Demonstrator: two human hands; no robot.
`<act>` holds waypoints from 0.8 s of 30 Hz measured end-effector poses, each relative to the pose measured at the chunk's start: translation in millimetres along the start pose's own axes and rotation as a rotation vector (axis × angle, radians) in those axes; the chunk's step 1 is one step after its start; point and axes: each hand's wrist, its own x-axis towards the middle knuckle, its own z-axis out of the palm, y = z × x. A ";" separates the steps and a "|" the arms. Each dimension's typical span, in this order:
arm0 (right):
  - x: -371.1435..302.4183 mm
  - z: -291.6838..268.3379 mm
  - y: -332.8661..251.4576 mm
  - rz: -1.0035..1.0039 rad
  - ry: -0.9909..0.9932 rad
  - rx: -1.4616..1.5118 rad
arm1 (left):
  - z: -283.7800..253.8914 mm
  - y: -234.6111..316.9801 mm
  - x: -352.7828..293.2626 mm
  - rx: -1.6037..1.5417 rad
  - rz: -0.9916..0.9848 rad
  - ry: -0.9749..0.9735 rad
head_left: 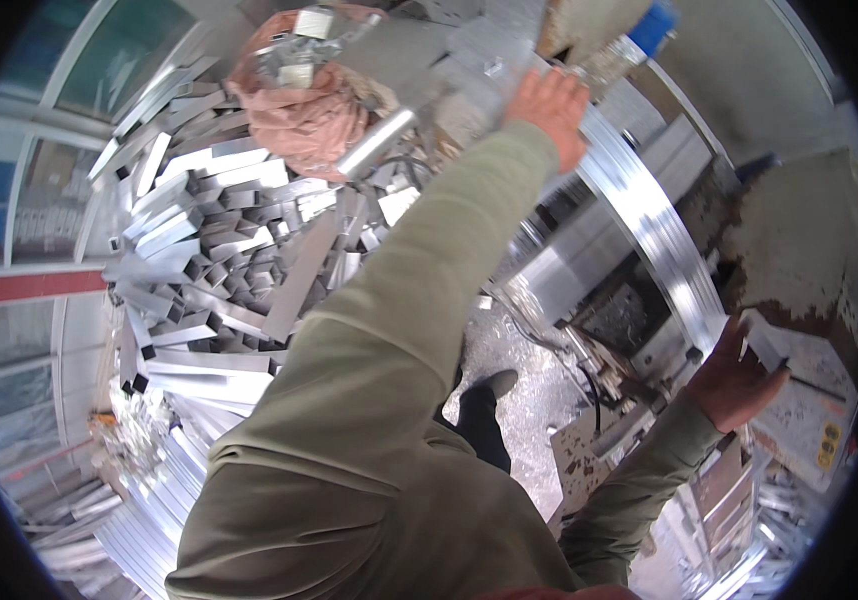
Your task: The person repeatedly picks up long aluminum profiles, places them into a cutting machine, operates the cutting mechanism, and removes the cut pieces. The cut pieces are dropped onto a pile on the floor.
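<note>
Long shiny aluminium profiles (pixel 639 200) lie side by side across a machine bed on my right. My left hand (pixel 549 110) reaches far forward and lies over their far end, fingers stretched out and slightly apart. Near the other end of the profiles is my right hand (pixel 734 380), its thumb and fingers spread. A small pale metal piece (pixel 766 345) shows between those fingers; whether they touch it, I cannot tell. Beside this hand stands a worn grey machine housing (pixel 809 415) with a dark slot and a yellow label.
A large heap of cut aluminium tubes (pixel 239 250) fills the left side. Behind it sits a pink sack (pixel 299 120) with metal pieces on top. Longer profiles (pixel 154 520) lie at lower left. My shoe (pixel 499 383) stands on the floor (pixel 524 430), which is littered with shavings.
</note>
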 end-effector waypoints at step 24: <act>57.2 59.0 148.6 -0.400 -0.776 -1.767 | -2.2 0.7 -8.3 -0.146 -0.003 0.030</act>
